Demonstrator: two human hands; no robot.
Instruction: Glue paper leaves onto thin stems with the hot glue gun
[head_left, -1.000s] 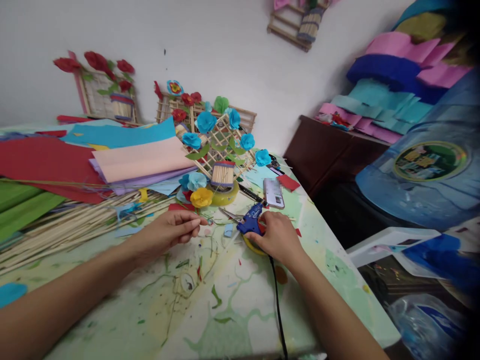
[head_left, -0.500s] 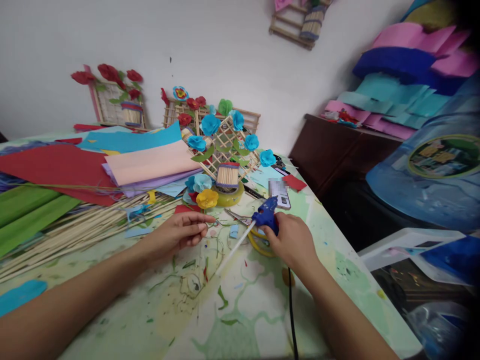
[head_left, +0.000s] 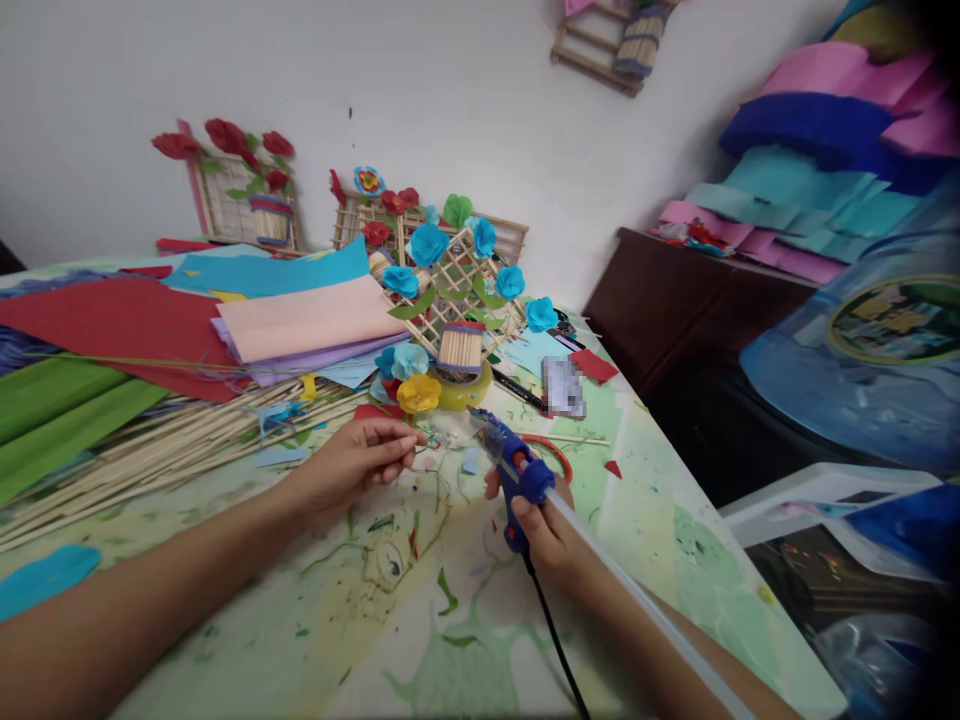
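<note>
My right hand (head_left: 541, 528) is wrapped round the grip of a blue glue gun (head_left: 513, 465). Its nozzle points up and left toward my left hand, and a long white glue stick (head_left: 645, 600) juts out of its back along my forearm. A black cord (head_left: 553, 640) hangs from the grip. My left hand (head_left: 358, 455) rests on the table with thumb and fingers pinched on something small that I cannot make out. A yellow paper flower (head_left: 418, 393) lies just beyond the fingertips.
Bamboo sticks (head_left: 165, 450) and coloured paper sheets (head_left: 307, 320) cover the left of the table. A lattice frame with blue flowers (head_left: 450, 275), a tape roll (head_left: 465, 385), scissors with red handles (head_left: 551, 450) and a phone (head_left: 564, 386) lie behind. The table's edge (head_left: 675, 470) runs along the right.
My right hand lifted the glue gun off the table, turned it round and brought its nozzle toward my left hand. The left hand barely moved.
</note>
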